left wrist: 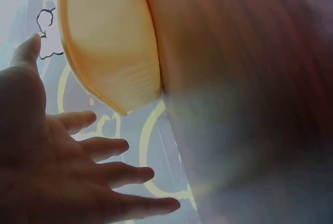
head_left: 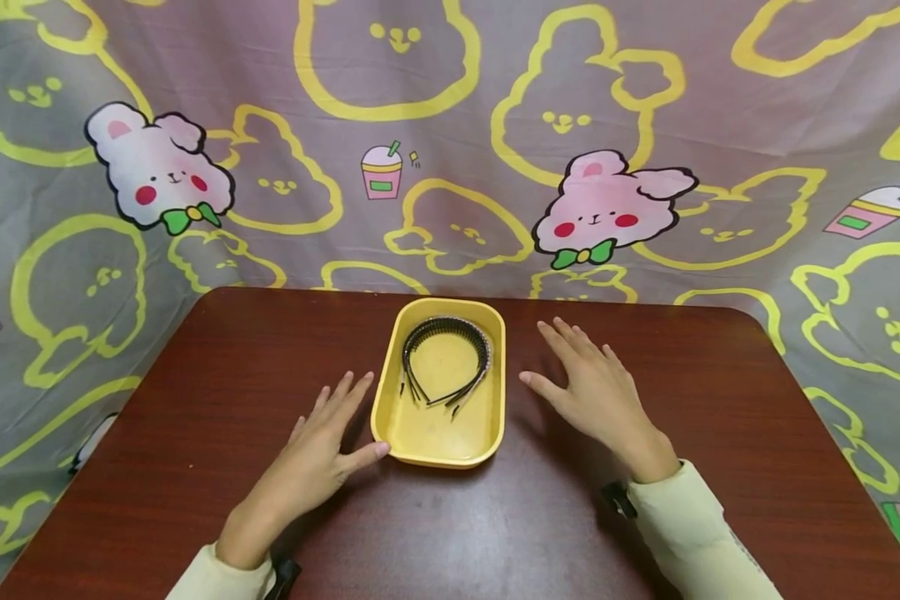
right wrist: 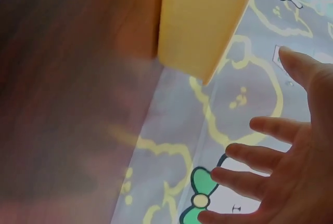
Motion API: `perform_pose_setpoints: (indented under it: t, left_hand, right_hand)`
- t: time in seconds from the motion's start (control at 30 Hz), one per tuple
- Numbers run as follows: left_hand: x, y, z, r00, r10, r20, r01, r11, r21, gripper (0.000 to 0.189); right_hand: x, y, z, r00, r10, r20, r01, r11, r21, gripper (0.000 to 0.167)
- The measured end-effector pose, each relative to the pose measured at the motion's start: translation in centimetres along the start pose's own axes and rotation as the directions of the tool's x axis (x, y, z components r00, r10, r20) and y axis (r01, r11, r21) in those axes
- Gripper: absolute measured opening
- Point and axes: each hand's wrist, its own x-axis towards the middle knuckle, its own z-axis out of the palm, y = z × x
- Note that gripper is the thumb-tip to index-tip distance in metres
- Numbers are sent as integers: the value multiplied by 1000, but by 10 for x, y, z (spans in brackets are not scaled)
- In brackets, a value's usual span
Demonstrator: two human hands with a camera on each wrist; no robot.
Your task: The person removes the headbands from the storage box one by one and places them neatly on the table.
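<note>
The yellow tray (head_left: 437, 440) stands near the far edge of the surface (head_left: 270, 358), black headbands (head_left: 447, 326) inside; wide margins extend left and right. The left hand (head_left: 311, 462) and right hand (head_left: 598, 396) flank it, fingers spread, grasping nothing. Only the head view shows the headbands; wrist views show the tray's outer walls.

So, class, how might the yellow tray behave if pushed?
The yellow tray would probably slide rather than tip, being broad and low. Its walls stand evenly, suggesting stiffness. The headbands inside might shift, with bare floor around them.
</note>
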Motion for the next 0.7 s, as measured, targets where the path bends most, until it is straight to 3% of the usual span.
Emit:
perform_pose_setpoints:
  t: [0.17,0.4,0.7]
  left_hand:
    - [1,-1,3,999,38,14,-36,992,-119,95]
    - [3,-1,4,998,61,7,-59,981,-183,100]
    - [6,3,6,998,11,69,9,963,-271,107]
  right_hand:
    - [6,-9,3,999,-37,-40,39,999,35,80]
    - [15,-20,4,997,-61,-47,66,991,114,76]
    - [30,-36,6,995,-95,-5,94,978,186,74]
